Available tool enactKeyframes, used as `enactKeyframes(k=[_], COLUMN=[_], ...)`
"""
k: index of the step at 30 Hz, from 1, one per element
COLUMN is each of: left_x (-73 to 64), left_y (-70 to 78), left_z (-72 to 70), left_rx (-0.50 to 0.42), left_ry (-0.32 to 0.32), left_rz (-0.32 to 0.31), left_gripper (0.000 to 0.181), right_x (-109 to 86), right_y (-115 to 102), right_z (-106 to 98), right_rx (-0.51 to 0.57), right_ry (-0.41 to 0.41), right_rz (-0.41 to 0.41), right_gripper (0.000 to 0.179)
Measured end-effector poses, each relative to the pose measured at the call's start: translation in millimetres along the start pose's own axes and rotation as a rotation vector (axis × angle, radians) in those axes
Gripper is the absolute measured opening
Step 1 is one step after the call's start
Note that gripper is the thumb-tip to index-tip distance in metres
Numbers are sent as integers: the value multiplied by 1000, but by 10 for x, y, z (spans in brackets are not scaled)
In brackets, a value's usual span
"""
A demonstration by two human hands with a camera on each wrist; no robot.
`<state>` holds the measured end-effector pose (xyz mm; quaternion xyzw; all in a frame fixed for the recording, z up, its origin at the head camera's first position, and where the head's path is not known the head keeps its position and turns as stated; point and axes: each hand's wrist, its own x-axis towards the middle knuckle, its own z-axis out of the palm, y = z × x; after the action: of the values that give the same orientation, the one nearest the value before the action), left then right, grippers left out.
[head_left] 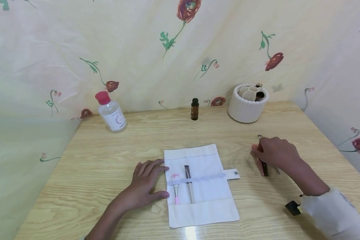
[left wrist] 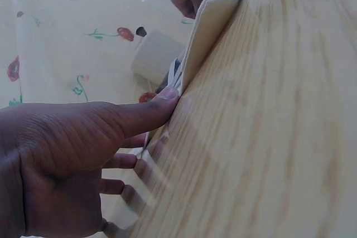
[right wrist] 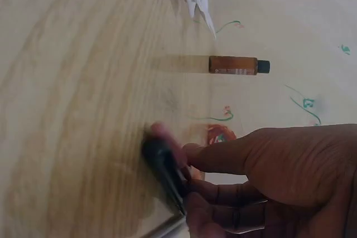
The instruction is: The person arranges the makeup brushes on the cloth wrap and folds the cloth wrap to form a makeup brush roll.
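Observation:
A white fabric brush roll (head_left: 202,213) lies unfolded on the table, a pink-handled brush (head_left: 176,193) and a flat dark-tipped brush (head_left: 190,188) tucked under its lilac band. My left hand (head_left: 148,183) rests at the roll's left edge, thumb and fingers spread; in the left wrist view its thumb (left wrist: 142,116) touches that edge. Right of the roll, my right hand (head_left: 279,151) pinches a dark makeup brush (right wrist: 163,165), blurred in the right wrist view. Beside it are a pink slim item (right wrist: 167,137) and a thin silvery handle (right wrist: 167,227), partly hidden by the fingers.
A clear bottle with a red cap (head_left: 113,116) stands at back left. Near the wall are a small brown bottle (head_left: 194,111) and a white ribbed holder (head_left: 246,108) with dark items inside. The roll's snap tab (head_left: 232,174) points right. Flowered cloth hangs behind the table.

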<state>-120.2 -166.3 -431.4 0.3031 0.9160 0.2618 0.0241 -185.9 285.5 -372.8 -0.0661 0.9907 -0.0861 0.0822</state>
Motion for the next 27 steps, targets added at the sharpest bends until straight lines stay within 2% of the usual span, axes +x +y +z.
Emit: enactKeyframes(k=[6, 9, 13, 15, 18, 20, 27], left_x=[4, 4, 1, 3, 2, 1, -4], left_y=[7, 3, -8, -14, -27, -30, -23], left_z=[5, 1, -2, 2, 9, 12, -7], left_rx=[-19, -6, 2, -2, -7, -9, -3], left_ry=[-3, -10, -19, -21, -26, -24, -15], left_rz=[9, 2, -9, -8, -10, -7, -1], left_gripper=[74, 76, 78, 78, 78, 78, 77], right_x=[-3, 36, 106, 138, 209, 261, 371], right_y=[-27, -84, -262, -376, -559, -678, -1066], right_z=[10, -36, -137, -154, -118, -62, 176], right_rx=[58, 129, 304, 448, 652, 749, 897], right_ry=[-49, 3, 58, 59, 53, 48, -15], right_rz=[-21, -44, -89, -112, -157, -185, -269], right_gripper=[53, 42, 32, 30, 29, 30, 27])
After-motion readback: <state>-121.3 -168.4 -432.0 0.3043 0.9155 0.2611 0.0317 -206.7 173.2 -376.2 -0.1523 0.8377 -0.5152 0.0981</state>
